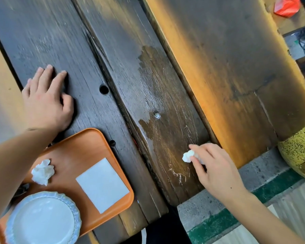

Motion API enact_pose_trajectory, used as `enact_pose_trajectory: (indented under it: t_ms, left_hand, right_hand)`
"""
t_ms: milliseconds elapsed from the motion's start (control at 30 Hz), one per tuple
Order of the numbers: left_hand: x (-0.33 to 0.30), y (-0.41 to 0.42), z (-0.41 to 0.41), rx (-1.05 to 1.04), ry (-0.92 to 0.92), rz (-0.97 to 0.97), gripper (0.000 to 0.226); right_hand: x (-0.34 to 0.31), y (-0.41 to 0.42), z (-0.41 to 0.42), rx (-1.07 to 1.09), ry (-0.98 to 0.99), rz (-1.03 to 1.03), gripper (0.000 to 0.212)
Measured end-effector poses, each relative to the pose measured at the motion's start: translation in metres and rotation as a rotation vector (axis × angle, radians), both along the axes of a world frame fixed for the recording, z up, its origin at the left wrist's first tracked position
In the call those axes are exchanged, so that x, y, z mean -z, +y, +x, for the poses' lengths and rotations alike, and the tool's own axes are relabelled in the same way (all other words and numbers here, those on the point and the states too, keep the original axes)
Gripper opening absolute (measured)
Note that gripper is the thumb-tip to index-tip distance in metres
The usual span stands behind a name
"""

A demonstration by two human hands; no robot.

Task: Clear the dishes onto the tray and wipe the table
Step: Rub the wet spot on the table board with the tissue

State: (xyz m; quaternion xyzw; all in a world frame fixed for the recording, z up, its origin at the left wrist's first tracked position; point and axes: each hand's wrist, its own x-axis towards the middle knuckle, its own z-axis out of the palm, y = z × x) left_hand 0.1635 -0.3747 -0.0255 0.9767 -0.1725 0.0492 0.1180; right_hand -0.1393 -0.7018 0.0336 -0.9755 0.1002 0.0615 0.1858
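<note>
Nearest me, a white scalloped plate (pixel 43 220) sits on the orange plastic tray (pixel 81 147) at the counter's near left, with a crumpled white tissue (pixel 42 171) and a flat white paper square (pixel 102 184). Left grip (pixel 46 99) lies flat and wide on the dark wooden counter (pixel 113 50); right grip (pixel 217 171) pinches a small white tissue wad (pixel 187 156) on the wet patch (pixel 158 95)

Tray (pixel 88 143) on the table (pixel 113 50) at near left, carrying a plate (pixel 42 219) nearest, a crumpled tissue (pixel 42 171) behind it and a card (pixel 102 184) to the right. Left hand (pixel 46 101) beyond the tray; right hand (pixel 217 169), with a tissue wad (pixel 187 156), at near right.
</note>
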Motion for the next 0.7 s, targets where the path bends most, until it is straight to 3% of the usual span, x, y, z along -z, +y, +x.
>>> enact_pose_trajectory:
  t_ms: [100, 300, 567, 700]
  left_hand:
    - [0.001, 0.0, 0.001, -0.005, 0.005, 0.01, 0.059]
    - [0.001, 0.0, -0.002, -0.004, 0.002, 0.005, 0.06]
    - [0.0, -0.001, -0.002, -0.006, -0.015, -0.014, 0.06]
    - [0.001, -0.002, -0.002, -0.008, -0.021, -0.013, 0.06]
  right_hand:
    - [-0.013, 0.01, 0.007, 0.312, 0.081, 0.039, 0.029]
    - [-0.007, 0.035, 0.015, 0.534, 0.178, 0.061, 0.027]
    - [-0.008, 0.043, 0.003, 0.561, 0.201, 0.08, 0.039]
    - [-0.009, 0.048, 0.003, 0.503, 0.144, 0.048, 0.021]
